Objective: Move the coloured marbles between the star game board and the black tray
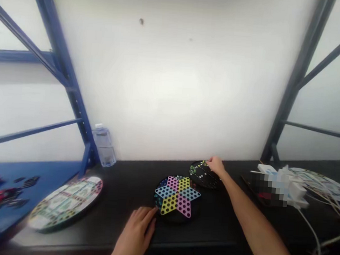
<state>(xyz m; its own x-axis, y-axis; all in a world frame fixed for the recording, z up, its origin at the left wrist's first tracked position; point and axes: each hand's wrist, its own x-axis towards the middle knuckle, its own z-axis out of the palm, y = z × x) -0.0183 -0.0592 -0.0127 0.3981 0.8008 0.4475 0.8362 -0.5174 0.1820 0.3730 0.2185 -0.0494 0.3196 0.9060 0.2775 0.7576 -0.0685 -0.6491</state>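
A round Chinese checkers board (177, 198) with a star of pink, yellow and light blue points lies on the black table (124, 186). My left hand (138, 229) rests flat beside its near left rim, fingers stretched out toward it. Behind the board sits a round black tray (203, 175) dotted with small coloured marbles. My right hand (216, 166) reaches over that tray's far right edge, fingers curled down as if pinching; what they hold is too small to see.
A clear plastic bottle (104, 145) stands at the back left by a blue shelf post (72, 96). A round printed board (65, 202) lies at the left. White boxes and cables (289, 186) crowd the right, with another round board (321, 180) behind.
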